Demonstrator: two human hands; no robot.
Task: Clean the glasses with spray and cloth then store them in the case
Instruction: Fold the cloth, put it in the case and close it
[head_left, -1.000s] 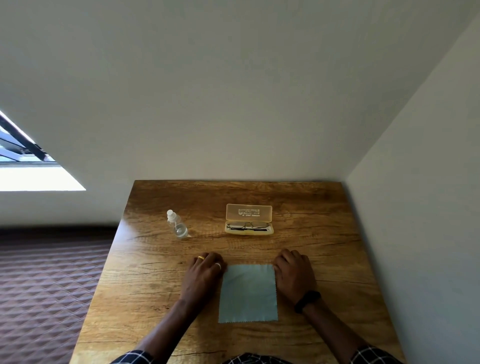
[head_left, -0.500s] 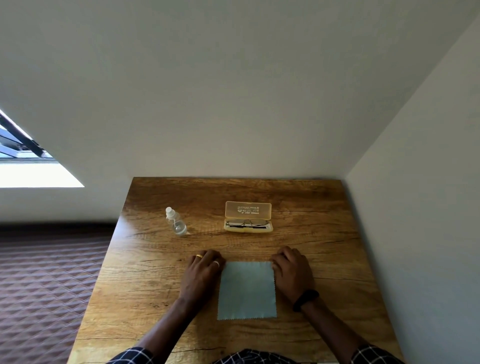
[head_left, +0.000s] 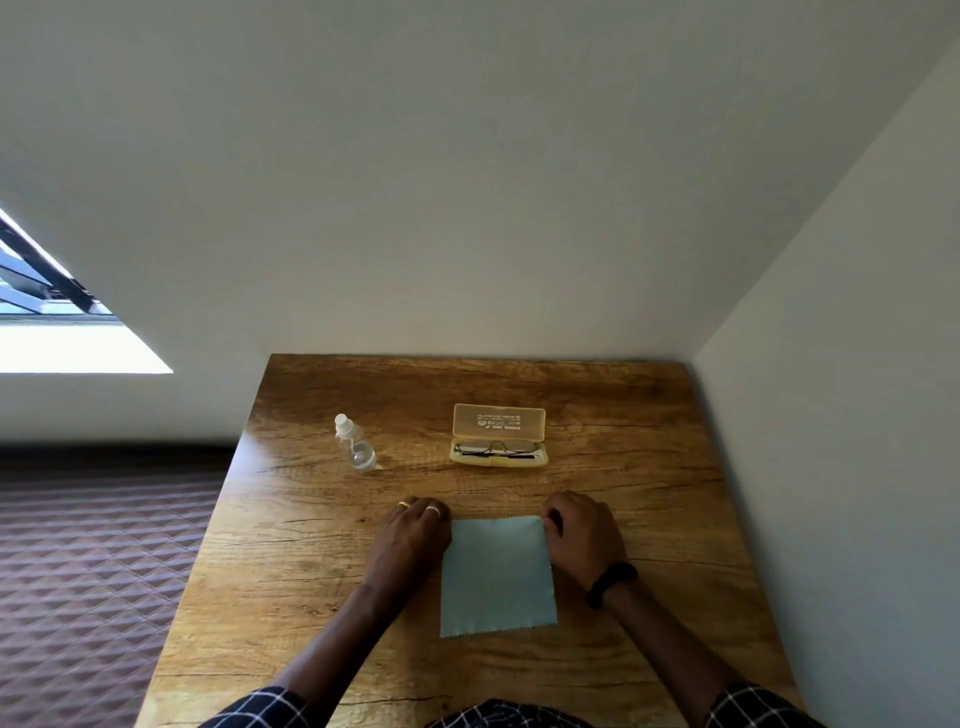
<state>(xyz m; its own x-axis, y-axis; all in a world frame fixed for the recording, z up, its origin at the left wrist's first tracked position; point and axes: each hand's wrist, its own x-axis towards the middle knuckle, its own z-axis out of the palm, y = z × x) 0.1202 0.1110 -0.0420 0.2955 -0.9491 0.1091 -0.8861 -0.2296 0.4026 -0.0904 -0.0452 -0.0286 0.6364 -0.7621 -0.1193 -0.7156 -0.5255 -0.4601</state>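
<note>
A pale blue cloth lies flat on the wooden table near me. My left hand rests on the table against the cloth's left edge, fingers curled under and holding nothing. My right hand rests at the cloth's far right corner, fingers also curled. Farther back stands a yellowish case with its lid open. The dark-framed glasses lie folded inside it. A small clear spray bottle stands to the left of the case.
The table sits in a corner, with a white wall behind it and another along its right side. Left of the table the floor has a dark quilted pattern. A window shows at far left.
The view has tilted slightly, so the table sits a little lower in the frame. Both hands stay beside the cloth; my right fingers have curled closer to its corner.
</note>
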